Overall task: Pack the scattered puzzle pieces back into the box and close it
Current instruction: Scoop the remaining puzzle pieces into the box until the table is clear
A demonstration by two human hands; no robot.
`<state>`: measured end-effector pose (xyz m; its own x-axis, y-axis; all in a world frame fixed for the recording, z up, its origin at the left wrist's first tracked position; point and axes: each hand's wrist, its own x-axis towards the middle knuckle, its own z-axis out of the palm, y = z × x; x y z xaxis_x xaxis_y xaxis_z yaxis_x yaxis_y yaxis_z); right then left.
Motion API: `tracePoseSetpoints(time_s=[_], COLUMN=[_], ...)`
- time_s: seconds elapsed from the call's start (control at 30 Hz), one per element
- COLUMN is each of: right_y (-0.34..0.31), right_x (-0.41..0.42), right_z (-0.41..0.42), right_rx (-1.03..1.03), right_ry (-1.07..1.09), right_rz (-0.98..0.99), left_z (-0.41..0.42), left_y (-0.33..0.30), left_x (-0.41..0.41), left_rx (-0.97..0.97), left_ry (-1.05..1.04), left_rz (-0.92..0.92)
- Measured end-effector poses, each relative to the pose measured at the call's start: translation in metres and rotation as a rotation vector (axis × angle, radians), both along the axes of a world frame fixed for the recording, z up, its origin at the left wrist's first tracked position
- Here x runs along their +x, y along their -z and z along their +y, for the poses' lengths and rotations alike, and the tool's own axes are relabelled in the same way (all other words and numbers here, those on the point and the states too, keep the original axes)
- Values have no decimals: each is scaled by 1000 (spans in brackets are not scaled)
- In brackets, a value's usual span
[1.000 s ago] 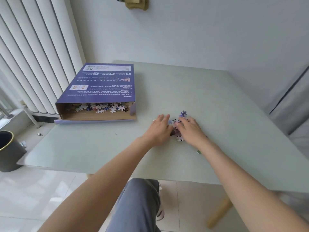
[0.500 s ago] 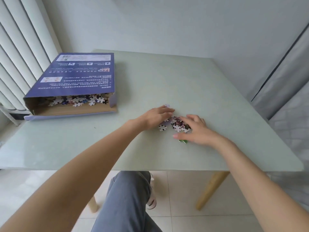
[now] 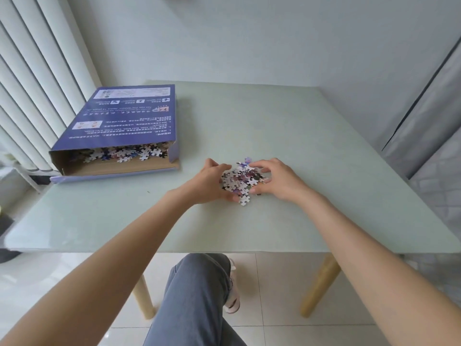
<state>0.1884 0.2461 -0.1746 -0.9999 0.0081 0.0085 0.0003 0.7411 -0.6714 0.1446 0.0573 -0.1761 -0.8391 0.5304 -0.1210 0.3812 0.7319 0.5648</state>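
A pale green table (image 3: 287,126) stands in a corner by white vertical blinds (image 3: 30,78) and a grey curtain (image 3: 429,126). In the head view, a small heap of puzzle pieces (image 3: 241,178) lies near the middle of the table, cupped between both hands. The left hand (image 3: 208,182) and right hand (image 3: 277,179) curl their fingers round the heap from either side, touching it. The purple box (image 3: 124,121) lies well to the left, its near end open, with more pieces (image 3: 129,153) inside
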Motion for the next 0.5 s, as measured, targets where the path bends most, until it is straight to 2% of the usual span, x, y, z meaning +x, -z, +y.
tracePoseSetpoints(time_s=[0.1,0.2,0.3,0.4,0.5], right_y=[-6,-12,-23,-33,-33], right_x=[-8,-24,-39,-46,-45], right_z=[14,18,9,2,1], right_rx=[180,215,206,286,279], right_ry=[22,-22,-158,-244,-224], right_rz=[-95,-298,-409,-441,-409], left_z=[11,20,26,27,22], left_y=[-5,-14,-20,-19,-13], left_x=[-13,-27,-35,-38,-34], left_rx=[-55,-202,-335,-305,-216], left_ry=[5,63,113,150,161], left_rz=[-32,-68,-108,-117,-84])
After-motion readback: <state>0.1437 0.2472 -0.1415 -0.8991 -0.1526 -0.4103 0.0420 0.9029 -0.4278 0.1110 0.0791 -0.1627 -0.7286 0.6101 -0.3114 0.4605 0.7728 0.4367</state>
